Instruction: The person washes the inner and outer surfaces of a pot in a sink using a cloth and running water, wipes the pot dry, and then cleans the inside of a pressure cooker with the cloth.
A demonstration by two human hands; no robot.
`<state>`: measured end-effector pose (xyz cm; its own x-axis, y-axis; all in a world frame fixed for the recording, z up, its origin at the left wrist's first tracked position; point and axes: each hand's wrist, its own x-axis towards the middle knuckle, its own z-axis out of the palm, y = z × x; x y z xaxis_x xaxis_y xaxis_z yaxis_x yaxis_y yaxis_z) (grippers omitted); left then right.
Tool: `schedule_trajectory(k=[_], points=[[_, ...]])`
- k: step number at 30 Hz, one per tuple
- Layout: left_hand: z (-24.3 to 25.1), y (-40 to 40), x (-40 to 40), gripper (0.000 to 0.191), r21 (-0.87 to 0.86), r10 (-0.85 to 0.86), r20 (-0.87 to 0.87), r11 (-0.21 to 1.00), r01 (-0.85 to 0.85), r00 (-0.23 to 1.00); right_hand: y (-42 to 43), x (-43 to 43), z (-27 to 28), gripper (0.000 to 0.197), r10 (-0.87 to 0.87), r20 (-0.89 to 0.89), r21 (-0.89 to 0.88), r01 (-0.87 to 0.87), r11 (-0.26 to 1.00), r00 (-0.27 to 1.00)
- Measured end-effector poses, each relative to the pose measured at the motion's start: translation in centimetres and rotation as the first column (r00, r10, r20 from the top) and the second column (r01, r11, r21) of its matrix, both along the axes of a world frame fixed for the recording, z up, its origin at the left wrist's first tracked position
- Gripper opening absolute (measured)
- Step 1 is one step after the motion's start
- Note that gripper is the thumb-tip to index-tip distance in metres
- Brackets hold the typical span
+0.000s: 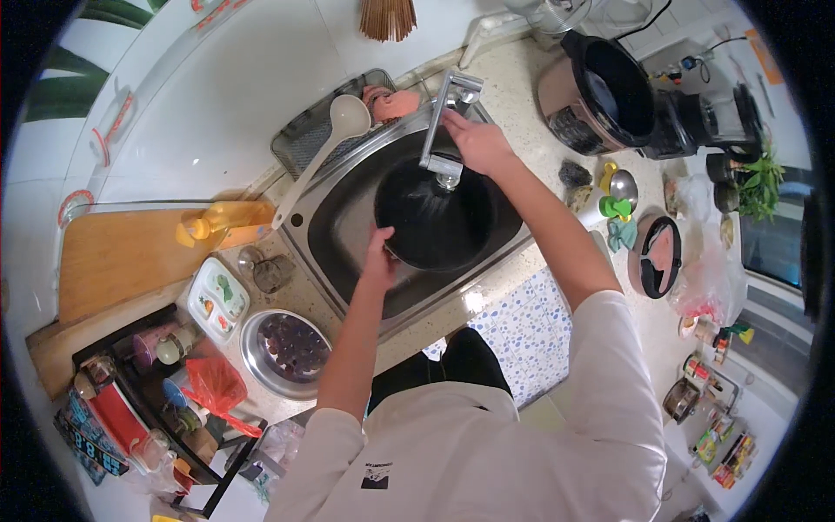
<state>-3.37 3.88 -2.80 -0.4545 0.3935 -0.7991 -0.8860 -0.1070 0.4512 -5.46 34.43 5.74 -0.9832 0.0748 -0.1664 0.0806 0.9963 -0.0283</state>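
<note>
A round black pan or pot [443, 228] lies in the stainless steel sink [339, 261], under water running from the chrome faucet [436, 124]. My left hand [381, 258] grips the pan's near left rim, thumb on top and fingers mostly hidden beneath. Up at the faucet, my right hand [479, 143] reaches over the sink with its fingers against the faucet's arm; its fingertips are partly hidden behind the metal, so whether they close on it cannot be told.
Behind the sink, a ladle [349, 117] leans across a mesh rack [293, 140] holding pink cloths. Left are a detergent bottle [228, 218], a divided plate [218, 300] and a steel bowl of dark pieces in liquid [251, 355]. A large black-lined cooker [561, 98] and a soap bottle [587, 203] stand right.
</note>
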Motion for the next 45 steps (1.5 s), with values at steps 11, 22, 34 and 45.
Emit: schedule_trajectory(k=[11,22,34,45], points=[[1.0,-3.3,-1.5,0.071,0.150,0.059,0.058,0.986,-0.067,0.997,0.0,-5.0,-3.1,0.042,-0.108,0.232,0.131,0.079,0.988,0.967],[1.9,-5.3,-1.4,0.072,0.117,0.035,0.056,0.992,-0.041,0.998,0.1,6.4,-5.6,0.059,-0.437,-0.151,-0.419,0.343,0.841,0.887],[1.9,-7.0,-0.1,0.074,0.104,0.015,0.055,0.994,-0.021,0.998,-15.1,20.6,-1.3,0.083,-0.601,-0.094,-0.709,0.370,0.600,0.794],[3.4,-8.4,1.1,0.072,0.196,-0.060,0.092,0.980,0.041,0.994,-17.7,22.6,5.6,0.059,-0.398,-0.230,-0.662,0.157,0.733,0.888]])
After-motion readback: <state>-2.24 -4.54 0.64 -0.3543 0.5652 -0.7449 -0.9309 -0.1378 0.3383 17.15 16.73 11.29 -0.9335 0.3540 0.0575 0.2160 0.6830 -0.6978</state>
